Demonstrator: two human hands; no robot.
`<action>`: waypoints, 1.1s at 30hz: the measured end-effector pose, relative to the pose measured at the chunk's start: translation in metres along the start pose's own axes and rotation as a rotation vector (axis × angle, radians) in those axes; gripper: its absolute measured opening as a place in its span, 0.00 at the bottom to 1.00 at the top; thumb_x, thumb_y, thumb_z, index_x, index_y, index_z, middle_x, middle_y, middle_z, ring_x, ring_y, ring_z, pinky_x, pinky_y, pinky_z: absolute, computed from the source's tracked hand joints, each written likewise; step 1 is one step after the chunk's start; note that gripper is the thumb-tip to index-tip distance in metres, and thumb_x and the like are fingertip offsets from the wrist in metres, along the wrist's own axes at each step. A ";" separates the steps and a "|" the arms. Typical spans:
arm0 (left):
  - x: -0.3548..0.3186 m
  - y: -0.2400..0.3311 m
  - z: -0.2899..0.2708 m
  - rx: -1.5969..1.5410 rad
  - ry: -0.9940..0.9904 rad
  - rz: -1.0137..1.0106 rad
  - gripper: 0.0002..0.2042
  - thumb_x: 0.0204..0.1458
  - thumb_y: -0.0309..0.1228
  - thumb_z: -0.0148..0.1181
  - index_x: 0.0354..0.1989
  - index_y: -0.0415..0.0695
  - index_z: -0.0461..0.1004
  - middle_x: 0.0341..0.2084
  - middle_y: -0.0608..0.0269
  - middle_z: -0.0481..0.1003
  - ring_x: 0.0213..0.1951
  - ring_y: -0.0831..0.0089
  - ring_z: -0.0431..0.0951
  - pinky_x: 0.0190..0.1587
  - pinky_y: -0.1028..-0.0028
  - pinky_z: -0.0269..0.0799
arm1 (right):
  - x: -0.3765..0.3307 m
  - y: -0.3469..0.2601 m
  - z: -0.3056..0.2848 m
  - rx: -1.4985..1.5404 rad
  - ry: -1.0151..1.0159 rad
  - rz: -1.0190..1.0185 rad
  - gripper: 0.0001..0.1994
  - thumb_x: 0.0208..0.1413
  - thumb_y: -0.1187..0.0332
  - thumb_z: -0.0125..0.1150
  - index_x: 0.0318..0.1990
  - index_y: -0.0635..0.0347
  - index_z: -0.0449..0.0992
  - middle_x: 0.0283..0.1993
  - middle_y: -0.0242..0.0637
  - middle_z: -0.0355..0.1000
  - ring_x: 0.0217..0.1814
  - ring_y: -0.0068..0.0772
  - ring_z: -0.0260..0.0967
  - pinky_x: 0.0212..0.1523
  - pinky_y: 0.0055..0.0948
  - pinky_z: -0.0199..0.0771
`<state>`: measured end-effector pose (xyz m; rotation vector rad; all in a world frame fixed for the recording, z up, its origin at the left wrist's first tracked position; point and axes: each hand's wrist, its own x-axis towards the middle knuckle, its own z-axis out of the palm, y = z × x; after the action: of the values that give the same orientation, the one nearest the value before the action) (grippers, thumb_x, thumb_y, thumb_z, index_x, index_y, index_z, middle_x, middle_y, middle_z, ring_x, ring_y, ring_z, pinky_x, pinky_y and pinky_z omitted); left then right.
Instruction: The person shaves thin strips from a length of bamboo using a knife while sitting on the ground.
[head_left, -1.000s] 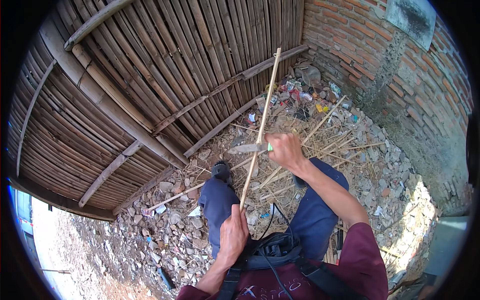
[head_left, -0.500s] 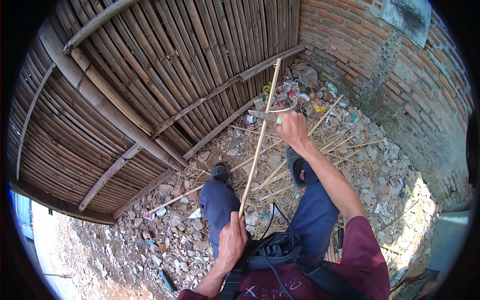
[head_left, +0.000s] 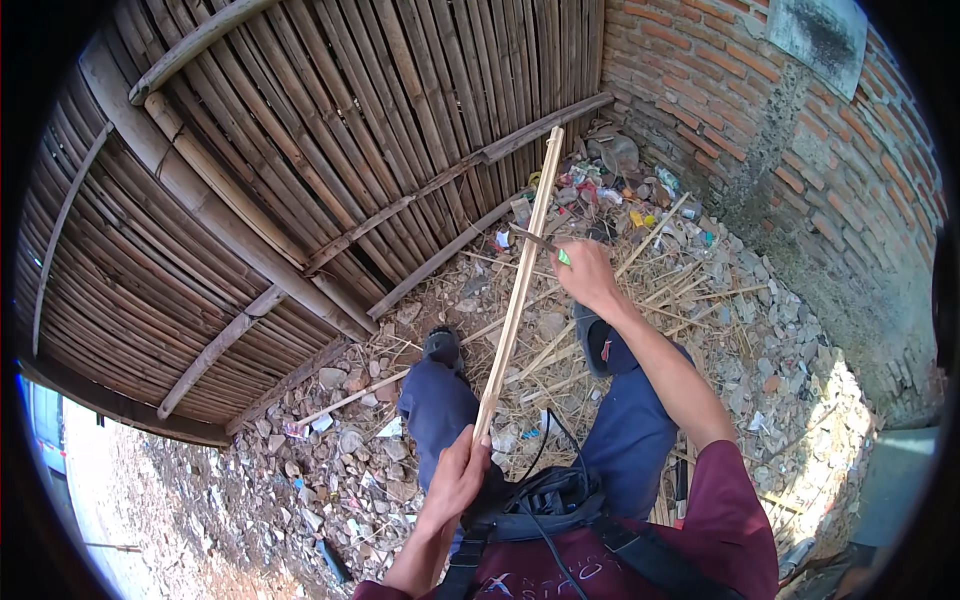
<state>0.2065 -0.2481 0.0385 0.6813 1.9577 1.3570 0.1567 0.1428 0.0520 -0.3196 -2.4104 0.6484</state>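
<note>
A long pale strip of split bamboo point(head_left: 516, 300) slants up and away from me between my legs. Its lower end is gripped by my left hand point(head_left: 458, 474), fingers wrapped round it. My right hand point(head_left: 588, 272) is closed on a knife point(head_left: 532, 238) with some bright green at its handle. The blade lies across the upper half of the strip, seen nearly edge-on; whether it touches the bamboo I cannot tell. The strip's far end is free in the air.
A bamboo-pole wall point(head_left: 400, 110) rises on the left and ahead, meeting a brick wall point(head_left: 700, 110) on the right. Stones, thin bamboo slivers point(head_left: 650, 245) and litter point(head_left: 600, 190) cover the ground around my shoes. A black cable point(head_left: 565, 430) hangs near my waist.
The bamboo strip has turned in my left hand, showing a broader pale face. The knife blade has tilted edge-on, and the curled shaving beside my right hand is no longer visible.
</note>
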 end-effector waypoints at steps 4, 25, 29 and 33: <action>0.010 0.023 -0.010 -0.407 -0.218 -0.255 0.14 0.77 0.43 0.45 0.43 0.46 0.68 0.22 0.77 0.56 0.19 0.84 0.55 0.21 0.78 0.60 | -0.010 -0.010 -0.001 1.024 -0.480 0.485 0.18 0.60 0.69 0.54 0.54 0.65 0.80 0.24 0.27 0.70 0.15 0.14 0.49 0.18 0.25 0.52; 0.149 0.096 -0.024 -0.392 -0.461 0.099 0.27 0.77 0.49 0.41 0.69 0.38 0.66 0.45 0.55 0.80 0.44 0.69 0.84 0.47 0.70 0.81 | 0.007 -0.055 -0.051 1.149 -0.362 0.252 0.18 0.71 0.58 0.63 0.56 0.64 0.79 0.32 0.25 0.69 0.18 0.07 0.49 0.20 0.15 0.42; 0.167 0.101 -0.017 -0.736 -0.682 -0.040 0.25 0.77 0.52 0.39 0.53 0.40 0.71 0.25 0.67 0.70 0.22 0.72 0.76 0.29 0.70 0.77 | 0.023 -0.048 -0.078 1.204 -0.418 0.172 0.16 0.71 0.61 0.63 0.57 0.62 0.79 0.37 0.25 0.75 0.25 0.07 0.59 0.27 0.12 0.59; 0.168 0.114 -0.009 -0.709 -0.627 0.032 0.17 0.77 0.46 0.45 0.41 0.44 0.68 0.23 0.69 0.69 0.19 0.77 0.73 0.22 0.76 0.73 | 0.027 -0.041 -0.090 1.237 -0.415 0.164 0.19 0.69 0.66 0.63 0.63 0.65 0.77 0.48 0.34 0.79 0.46 0.20 0.73 0.48 0.21 0.73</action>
<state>0.0955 -0.0941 0.1114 0.6681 0.8952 1.4914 0.1882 0.1514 0.1496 0.1727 -1.8440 2.2368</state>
